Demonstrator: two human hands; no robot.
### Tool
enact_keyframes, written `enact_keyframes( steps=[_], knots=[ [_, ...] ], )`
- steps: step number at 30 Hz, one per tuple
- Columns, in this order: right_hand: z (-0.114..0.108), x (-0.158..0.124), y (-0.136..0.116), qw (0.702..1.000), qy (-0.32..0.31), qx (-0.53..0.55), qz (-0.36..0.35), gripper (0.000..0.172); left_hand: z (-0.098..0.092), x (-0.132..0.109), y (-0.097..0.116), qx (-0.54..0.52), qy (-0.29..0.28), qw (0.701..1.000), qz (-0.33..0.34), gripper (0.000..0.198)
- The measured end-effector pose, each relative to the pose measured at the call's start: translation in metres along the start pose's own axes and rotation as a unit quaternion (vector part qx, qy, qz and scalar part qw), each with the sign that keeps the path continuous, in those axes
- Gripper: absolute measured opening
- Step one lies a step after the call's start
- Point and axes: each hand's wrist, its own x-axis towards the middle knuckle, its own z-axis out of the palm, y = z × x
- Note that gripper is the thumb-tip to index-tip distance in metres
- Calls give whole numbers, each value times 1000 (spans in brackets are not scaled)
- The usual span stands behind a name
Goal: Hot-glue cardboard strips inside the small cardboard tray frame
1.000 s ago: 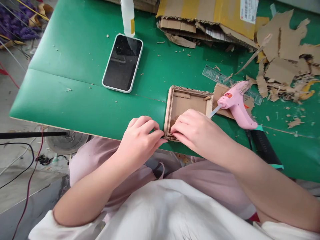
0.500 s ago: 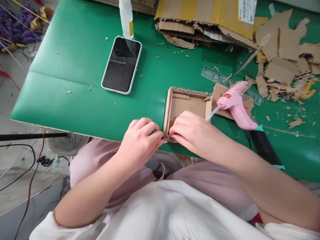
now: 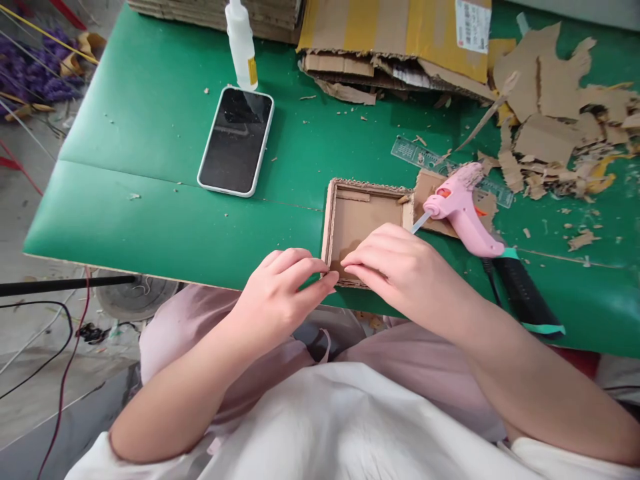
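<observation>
A shallow square cardboard tray point(image 3: 353, 223) lies at the front edge of the green table, its walls built of layered strips. My left hand point(image 3: 290, 290) pinches the tray's near left corner between thumb and fingers. Over the tray's near right part hovers my right hand point(image 3: 395, 263), thumb and fingertips pressed together. Whatever those fingertips hold, if anything, is too small to make out. Beside the tray on the right rests a pink glue gun point(image 3: 463, 207) with a clear glue stick at its end, on a cardboard piece point(image 3: 430, 187).
A black-and-teal utility knife handle point(image 3: 527, 293) lies near the right front edge. Behind are a clear ruler point(image 3: 420, 152), torn cardboard scraps point(image 3: 553, 137), a yellow-taped carton point(image 3: 390, 33), a phone point(image 3: 236, 141) and a white bottle point(image 3: 241, 47).
My right hand has drawn slightly right, away from the tray's near left corner, its fingertips now pinched together. My left hand stays at that corner. The whole view has shifted a little.
</observation>
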Motion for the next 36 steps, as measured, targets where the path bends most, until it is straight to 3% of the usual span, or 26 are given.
enact_keyframes(
  steps=[8, 29, 36],
  knots=[
    [11, 0, -6, 996, -81, 5, 48, 19, 1, -2, -3, -6, -23, 1000, 12, 17],
    [19, -3, -14, 995, -58, 10, 79, 16, 1, -2, -5, -28, -30, 999, 1, 33],
    [18, -6, -28, 992, -32, -96, 69, 14, 1, -2, -7, -20, -32, 999, 2, 31]
  ],
)
